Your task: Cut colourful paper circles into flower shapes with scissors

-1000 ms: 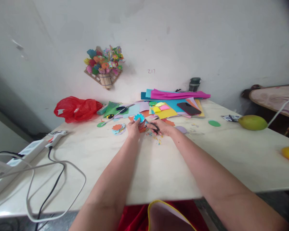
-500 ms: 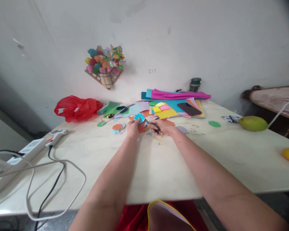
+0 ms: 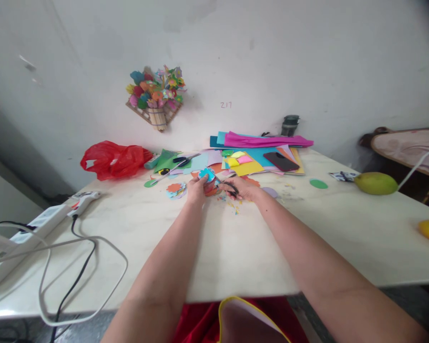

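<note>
My left hand (image 3: 197,187) pinches a blue paper piece (image 3: 206,175) with a scalloped edge, over the middle of the table. My right hand (image 3: 243,187) is closed on the black handles of a pair of scissors (image 3: 232,189), whose blades point left at the blue paper's edge. Orange paper pieces lie under and behind the hands. To the left of my left hand is a small pile of scalloped paper pieces (image 3: 176,189), orange on top. Tiny paper scraps (image 3: 236,206) are scattered just in front of my right hand.
Coloured sheets (image 3: 248,166) with a phone (image 3: 280,161) lie at the back, beside other dark scissors (image 3: 181,161). A red plastic bag (image 3: 114,161) sits back left. Power strip (image 3: 39,224) and cables occupy the left; a green mango (image 3: 375,183) and green paper oval (image 3: 318,184) are right.
Both hands keep nearly the same place and hold. The blue paper and my left hand have shifted very slightly.
</note>
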`<state>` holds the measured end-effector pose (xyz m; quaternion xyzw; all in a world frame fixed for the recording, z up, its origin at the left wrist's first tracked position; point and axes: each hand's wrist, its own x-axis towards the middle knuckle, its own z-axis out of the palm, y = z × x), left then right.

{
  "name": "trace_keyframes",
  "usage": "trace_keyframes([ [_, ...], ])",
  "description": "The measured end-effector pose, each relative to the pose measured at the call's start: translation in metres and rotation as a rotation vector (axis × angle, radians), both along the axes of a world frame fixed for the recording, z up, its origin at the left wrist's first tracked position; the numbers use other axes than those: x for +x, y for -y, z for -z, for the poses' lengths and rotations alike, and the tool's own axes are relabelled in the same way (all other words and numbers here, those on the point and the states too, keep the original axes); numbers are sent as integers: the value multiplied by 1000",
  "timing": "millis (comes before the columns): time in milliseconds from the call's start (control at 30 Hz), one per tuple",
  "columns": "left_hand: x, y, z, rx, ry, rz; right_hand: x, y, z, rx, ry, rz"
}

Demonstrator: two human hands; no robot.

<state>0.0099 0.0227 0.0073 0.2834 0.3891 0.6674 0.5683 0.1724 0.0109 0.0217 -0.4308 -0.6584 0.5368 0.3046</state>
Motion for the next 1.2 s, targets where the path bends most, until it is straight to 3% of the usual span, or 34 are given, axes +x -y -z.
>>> trace_keyframes([
  [433, -3, 5, -5, -9, 8, 43, 6, -8, 7, 30, 31, -45],
  [1200, -6, 2, -2, -27, -44, 59, 3, 4, -7, 12, 49, -21],
])
